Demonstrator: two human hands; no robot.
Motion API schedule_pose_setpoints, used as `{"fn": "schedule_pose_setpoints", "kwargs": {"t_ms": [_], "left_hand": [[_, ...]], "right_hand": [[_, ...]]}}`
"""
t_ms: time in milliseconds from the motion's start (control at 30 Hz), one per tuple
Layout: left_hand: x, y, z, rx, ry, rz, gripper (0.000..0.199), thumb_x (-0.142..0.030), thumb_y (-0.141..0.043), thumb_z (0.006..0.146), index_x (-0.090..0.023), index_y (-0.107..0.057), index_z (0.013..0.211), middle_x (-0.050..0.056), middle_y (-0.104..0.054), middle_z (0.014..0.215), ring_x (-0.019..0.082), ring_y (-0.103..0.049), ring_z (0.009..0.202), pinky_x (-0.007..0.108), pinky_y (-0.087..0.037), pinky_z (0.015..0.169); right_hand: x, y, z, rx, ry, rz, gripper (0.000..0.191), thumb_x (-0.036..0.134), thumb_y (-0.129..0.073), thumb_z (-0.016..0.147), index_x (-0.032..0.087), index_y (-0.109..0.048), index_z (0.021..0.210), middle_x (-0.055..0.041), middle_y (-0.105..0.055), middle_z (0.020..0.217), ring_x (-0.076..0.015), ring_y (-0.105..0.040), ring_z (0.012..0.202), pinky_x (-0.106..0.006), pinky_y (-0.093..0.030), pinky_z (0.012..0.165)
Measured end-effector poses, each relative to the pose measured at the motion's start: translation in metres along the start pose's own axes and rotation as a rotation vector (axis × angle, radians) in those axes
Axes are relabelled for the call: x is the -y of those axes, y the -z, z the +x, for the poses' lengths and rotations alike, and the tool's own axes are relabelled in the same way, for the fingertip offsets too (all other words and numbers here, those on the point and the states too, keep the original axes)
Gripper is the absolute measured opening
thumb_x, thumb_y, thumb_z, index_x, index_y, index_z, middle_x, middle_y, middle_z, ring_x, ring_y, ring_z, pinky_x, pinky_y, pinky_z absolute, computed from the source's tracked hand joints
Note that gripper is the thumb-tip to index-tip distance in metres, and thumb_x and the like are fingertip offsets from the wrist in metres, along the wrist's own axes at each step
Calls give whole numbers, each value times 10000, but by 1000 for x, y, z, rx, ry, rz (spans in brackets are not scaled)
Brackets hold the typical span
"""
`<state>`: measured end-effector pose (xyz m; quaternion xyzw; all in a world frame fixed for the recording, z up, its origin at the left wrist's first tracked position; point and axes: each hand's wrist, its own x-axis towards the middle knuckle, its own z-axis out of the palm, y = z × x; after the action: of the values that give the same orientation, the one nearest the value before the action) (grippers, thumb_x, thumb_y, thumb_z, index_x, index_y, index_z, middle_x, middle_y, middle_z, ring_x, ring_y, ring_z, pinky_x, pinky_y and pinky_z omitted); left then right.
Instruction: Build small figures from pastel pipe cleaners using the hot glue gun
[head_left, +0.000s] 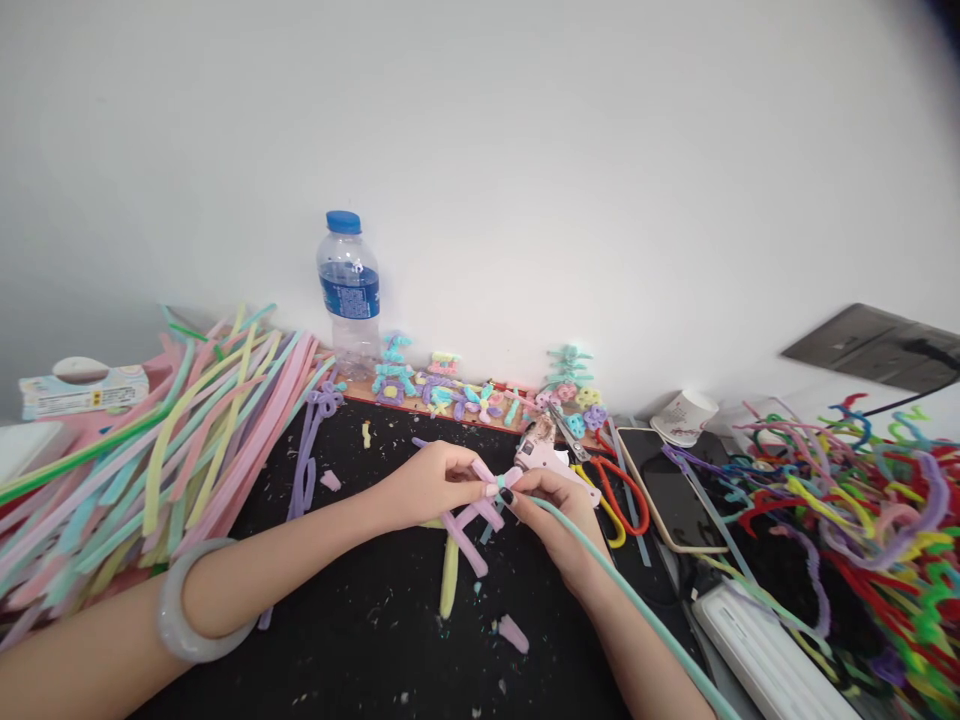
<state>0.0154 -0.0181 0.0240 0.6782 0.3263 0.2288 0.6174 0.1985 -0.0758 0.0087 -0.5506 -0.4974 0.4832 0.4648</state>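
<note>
My left hand point(444, 484) pinches a short pale pink pipe cleaner piece point(480, 470) from the left. Meeting it fingertip to fingertip, my right hand point(556, 512) is closed on a mint green pipe cleaner point(637, 592), whose end crosses the pink piece. The mint length trails over my right forearm to the lower edge. Below my fingers are lilac pipe cleaner pieces point(466, 545) and a yellow piece point(449, 580); I cannot tell whether they are joined to the held one. A loose pink scrap point(514, 634) lies nearer me on the black mat point(337, 640).
Many pastel pipe cleaners point(225, 400) heap at left, tangled bright ones point(885, 530) at right. Behind stand a bottle point(349, 290) and small finished figures point(394, 375). A glue gun point(544, 455), scissors point(626, 495), phone point(679, 495), paper cup point(686, 415) and white power strip point(765, 650) sit rightward.
</note>
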Motion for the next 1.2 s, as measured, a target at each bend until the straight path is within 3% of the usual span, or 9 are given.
{"fn": "schedule_pose_setpoints", "kwargs": {"t_ms": [100, 233, 367, 433, 500, 600, 700, 867, 1200], "left_hand": [[2, 1, 2, -34, -21, -10, 178, -320, -628, 769, -155, -637, 837, 49, -706, 799, 209, -653, 786, 293, -481, 708], [-6, 5, 1, -239, -88, 95, 252, -312, -651, 747, -161, -629, 948, 71, -655, 935, 221, -612, 881, 304, -482, 752], [-25, 6, -9, -449, -266, 151, 188, -302, -622, 782, -190, -597, 932, 42, -617, 936, 193, -575, 904, 305, -441, 841], [-31, 3, -16, -516, -303, 138, 140, -323, -595, 806, -195, -582, 859, 20, -600, 838, 172, -563, 823, 285, -442, 786], [-32, -2, -20, -401, -217, 63, 235, -389, -546, 836, -182, -577, 728, -5, -551, 648, 134, -517, 620, 249, -419, 603], [-26, -10, -18, -45, 25, -267, 428, -522, -463, 844, -138, -630, 755, 23, -584, 569, 115, -495, 486, 235, -375, 480], [-18, -15, -13, 57, 198, -538, 442, -531, -510, 814, -113, -650, 784, 66, -647, 653, 122, -552, 534, 238, -431, 527], [-8, -16, -9, 68, 253, -660, 240, -357, -596, 813, -128, -662, 792, 43, -652, 720, 115, -588, 627, 227, -466, 598], [-2, -17, -7, -18, 222, -614, 222, -341, -626, 815, -135, -676, 882, 38, -648, 785, 125, -604, 720, 269, -493, 722]], "right_hand": [[2, 0, -1, -18, 34, -8, 256, 358, -789, 614, 177, -647, 728, -10, -643, 680, -139, -558, 590, -248, -424, 546], [10, 1, -6, -135, 192, -97, 180, 334, -712, 712, 182, -622, 749, -25, -632, 720, -164, -581, 649, -271, -460, 596], [18, 4, -15, -317, 529, -285, 54, 222, -607, 809, 205, -617, 859, -54, -633, 845, -192, -604, 781, -315, -488, 695], [20, 5, -18, -395, 738, -410, 114, 163, -587, 816, 220, -621, 909, -61, -636, 867, -206, -608, 814, -345, -490, 721], [22, 5, -20, -446, 912, -543, 184, 114, -597, 801, 234, -633, 936, -60, -648, 863, -209, -613, 803, -361, -488, 715], [22, 4, -21, -455, 1049, -672, 234, 72, -606, 793, 250, -661, 935, -50, -663, 833, -200, -612, 755, -351, -482, 669], [19, 2, -20, -343, 1075, -690, 251, 71, -587, 813, 251, -670, 967, -58, -665, 851, -199, -603, 755, -348, -482, 650], [12, 3, -14, -139, 995, -698, 248, 68, -557, 832, 224, -677, 983, -75, -656, 879, -203, -592, 799, -348, -484, 676], [13, 7, -8, -97, 775, -628, 275, 167, -566, 808, 217, -642, 1067, -92, -609, 1046, -234, -572, 974, -386, -474, 834]]}}
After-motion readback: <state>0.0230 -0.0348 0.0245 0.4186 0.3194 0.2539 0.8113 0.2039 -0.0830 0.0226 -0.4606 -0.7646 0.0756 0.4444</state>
